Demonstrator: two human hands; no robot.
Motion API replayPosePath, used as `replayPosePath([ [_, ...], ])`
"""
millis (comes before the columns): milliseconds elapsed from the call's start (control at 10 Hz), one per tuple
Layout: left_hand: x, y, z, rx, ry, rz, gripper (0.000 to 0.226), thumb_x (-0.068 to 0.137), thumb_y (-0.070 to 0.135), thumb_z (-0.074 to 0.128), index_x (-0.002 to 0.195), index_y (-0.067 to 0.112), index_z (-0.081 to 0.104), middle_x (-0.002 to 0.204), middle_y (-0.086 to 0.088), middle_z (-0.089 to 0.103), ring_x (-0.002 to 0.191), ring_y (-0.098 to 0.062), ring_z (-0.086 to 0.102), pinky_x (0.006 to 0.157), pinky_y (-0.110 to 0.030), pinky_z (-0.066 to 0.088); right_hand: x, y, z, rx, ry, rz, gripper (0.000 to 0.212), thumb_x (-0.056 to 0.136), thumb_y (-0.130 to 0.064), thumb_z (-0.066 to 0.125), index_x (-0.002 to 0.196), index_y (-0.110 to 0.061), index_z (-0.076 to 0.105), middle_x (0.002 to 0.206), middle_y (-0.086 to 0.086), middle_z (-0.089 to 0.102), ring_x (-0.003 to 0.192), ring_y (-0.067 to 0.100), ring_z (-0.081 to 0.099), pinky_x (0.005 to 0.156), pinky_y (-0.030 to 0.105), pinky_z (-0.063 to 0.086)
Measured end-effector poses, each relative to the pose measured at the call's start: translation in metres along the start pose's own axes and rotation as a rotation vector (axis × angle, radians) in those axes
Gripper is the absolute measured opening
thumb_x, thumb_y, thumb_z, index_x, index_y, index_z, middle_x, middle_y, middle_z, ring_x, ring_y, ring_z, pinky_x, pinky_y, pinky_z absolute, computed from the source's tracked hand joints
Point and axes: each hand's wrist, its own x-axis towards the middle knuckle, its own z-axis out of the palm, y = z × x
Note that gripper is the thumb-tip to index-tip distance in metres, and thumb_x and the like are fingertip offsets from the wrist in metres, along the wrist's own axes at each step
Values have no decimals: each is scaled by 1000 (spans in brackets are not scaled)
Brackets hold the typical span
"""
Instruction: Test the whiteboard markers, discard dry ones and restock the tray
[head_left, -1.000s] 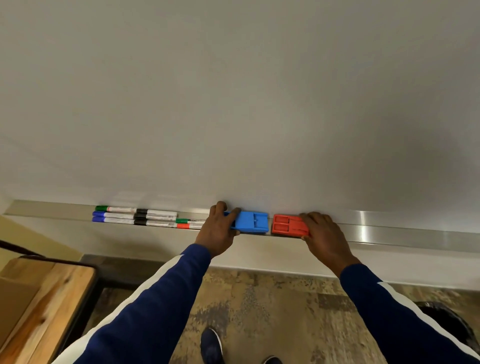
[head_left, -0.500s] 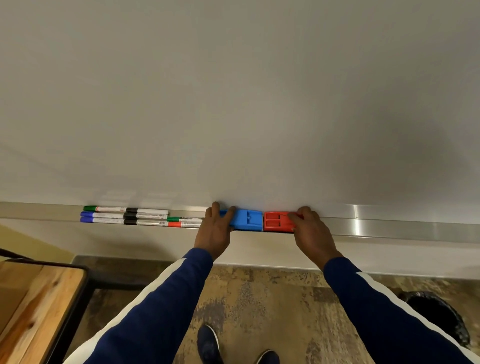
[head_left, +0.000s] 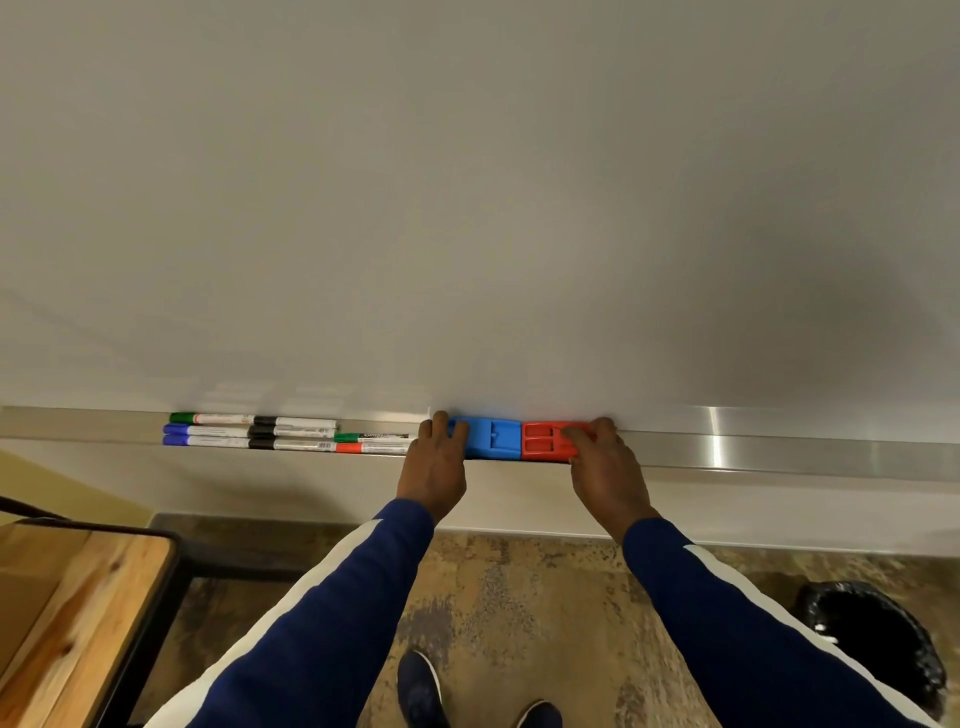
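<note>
Several whiteboard markers (head_left: 260, 431) with green, blue, black and red caps lie in rows on the metal tray (head_left: 779, 449) under the whiteboard (head_left: 467, 208), left of my hands. A blue eraser (head_left: 491, 439) and a red eraser (head_left: 545, 441) sit end to end on the tray, touching. My left hand (head_left: 434, 465) grips the blue eraser's left end. My right hand (head_left: 605, 467) grips the red eraser's right end.
A wooden table with a black frame (head_left: 78, 613) stands at the lower left. A black-lined waste bin (head_left: 878, 639) sits on the floor at the lower right. My shoes (head_left: 421, 686) show on the patterned floor below.
The two erasers have been pushed together: the gap between blue and red has closed. My right hand slid left with the red eraser. The view shifted slightly.
</note>
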Motion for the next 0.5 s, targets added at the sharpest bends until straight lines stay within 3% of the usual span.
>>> replayPosePath([
  [300, -17, 7, -8, 73, -1, 1, 54, 93, 36, 61, 139, 19, 40, 144, -10, 38, 125, -27, 45, 101, -37, 48, -12, -3, -5, -20, 49, -24, 53, 87, -27, 73, 136, -17, 55, 129, 12, 53, 116, 31, 56, 94, 45, 52],
  [500, -46, 13, -10, 71, -3, -4, 57, 94, 40, 59, 143, 21, 37, 149, -10, 34, 130, -28, 43, 104, -39, 46, -50, -21, -3, -32, 67, -37, 55, 90, -37, 67, 139, -18, 50, 140, 9, 48, 124, 29, 52, 96, 42, 50],
])
